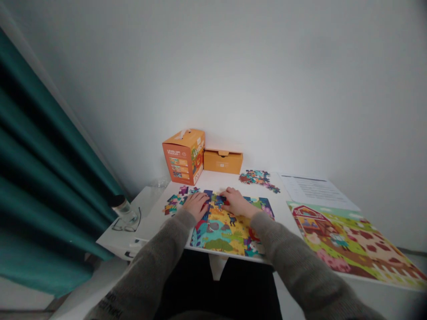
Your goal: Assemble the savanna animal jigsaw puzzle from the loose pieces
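The jigsaw puzzle lies flat on the white surface, directly under both hands. The left hand is over the puzzle's far-left corner, fingers bent down; the right hand reaches over its far edge, thumb apart from the fingers. Whether either pinches a piece, I cannot tell. Of the 2, the left hand is nearer the loose puzzle pieces left of the puzzle.

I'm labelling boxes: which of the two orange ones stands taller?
The left box, printed "LEVEL UP"; its top rises well above the low box beside it.
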Demonstrator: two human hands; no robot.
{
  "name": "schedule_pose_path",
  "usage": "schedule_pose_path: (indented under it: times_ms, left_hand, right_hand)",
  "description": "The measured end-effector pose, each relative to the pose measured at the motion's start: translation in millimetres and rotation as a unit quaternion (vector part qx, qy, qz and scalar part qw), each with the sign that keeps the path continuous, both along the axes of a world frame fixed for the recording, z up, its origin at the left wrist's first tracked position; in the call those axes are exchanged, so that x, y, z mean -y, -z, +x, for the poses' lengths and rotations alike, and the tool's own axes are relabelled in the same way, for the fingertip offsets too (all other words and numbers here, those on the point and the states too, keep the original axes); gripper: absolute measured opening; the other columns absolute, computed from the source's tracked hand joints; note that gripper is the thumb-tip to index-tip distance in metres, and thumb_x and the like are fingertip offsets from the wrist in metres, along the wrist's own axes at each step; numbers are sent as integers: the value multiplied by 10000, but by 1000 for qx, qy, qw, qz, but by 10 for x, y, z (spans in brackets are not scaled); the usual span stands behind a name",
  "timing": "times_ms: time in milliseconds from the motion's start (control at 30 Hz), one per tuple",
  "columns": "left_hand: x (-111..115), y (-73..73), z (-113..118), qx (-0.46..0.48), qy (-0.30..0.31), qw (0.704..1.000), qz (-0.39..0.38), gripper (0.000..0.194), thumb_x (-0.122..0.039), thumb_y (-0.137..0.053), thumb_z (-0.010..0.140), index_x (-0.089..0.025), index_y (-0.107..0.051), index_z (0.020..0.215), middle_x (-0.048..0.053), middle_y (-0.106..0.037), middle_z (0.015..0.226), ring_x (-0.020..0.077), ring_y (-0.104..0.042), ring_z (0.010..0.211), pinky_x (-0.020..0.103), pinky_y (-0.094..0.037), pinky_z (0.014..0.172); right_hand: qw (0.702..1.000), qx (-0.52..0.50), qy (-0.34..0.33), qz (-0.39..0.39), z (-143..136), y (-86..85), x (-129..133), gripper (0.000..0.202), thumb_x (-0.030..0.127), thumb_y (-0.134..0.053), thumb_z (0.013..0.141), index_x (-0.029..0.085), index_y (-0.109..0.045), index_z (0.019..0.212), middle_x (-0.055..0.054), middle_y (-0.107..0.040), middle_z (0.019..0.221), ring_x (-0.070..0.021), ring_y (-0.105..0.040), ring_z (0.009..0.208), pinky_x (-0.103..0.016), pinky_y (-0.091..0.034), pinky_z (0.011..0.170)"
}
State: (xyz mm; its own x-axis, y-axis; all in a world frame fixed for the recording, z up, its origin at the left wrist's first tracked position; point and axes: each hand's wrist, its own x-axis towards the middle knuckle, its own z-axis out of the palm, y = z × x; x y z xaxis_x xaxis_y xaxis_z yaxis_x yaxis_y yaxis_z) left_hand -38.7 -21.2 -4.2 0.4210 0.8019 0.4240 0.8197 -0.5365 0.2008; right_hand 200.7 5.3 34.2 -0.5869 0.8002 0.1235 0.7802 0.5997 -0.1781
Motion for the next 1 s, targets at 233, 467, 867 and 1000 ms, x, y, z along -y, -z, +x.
schedule_pose_path:
  times_ms: [233,467,867,1000]
  left_hand:
    - [-13,34,-1,-5,1,1000,3,286,-244,-511,938,-227,-639,1193,74,-640,1278,273,-542,1211,456,-435,1000]
    - [-10,30,-7,-19,7,1000,5,403,-247,-496,950,-263,-593,1342,79,-624,1295,277,-526,1212,458,-435,984]
    - [-1,-10,12,-14,-6,1000,3,383,-255,-480,956,-251,-586,1324,76,-611,1310,269,-532,1210,435,-418,988]
    - [7,-49,-30,42,-45,998,33,318,-250,-451,956,-218,-612,1228,92,-634,1237,259,-555,1166,411,-424,962]
  right_hand:
    - [999,25,-5,-35,-138,-92,-335,505,327,-710,864,215,-608,1346,-129,-574,1144,-275,-559,1091,-376,-407,936]
    - [997,42,-16,-65,-158,-156,-405,506,341,-683,886,236,-596,1374,-127,-571,1157,-269,-569,1086,-373,-409,940]
    - [998,-3,-9,-60,-104,-159,-315,512,325,-641,921,205,-545,1409,-143,-576,1235,-270,-551,1156,-389,-406,996]
    - [998,-41,2,-39,176,-252,-190,429,284,-593,942,189,-578,1360,-138,-599,1238,-250,-568,1137,-373,-415,1003]
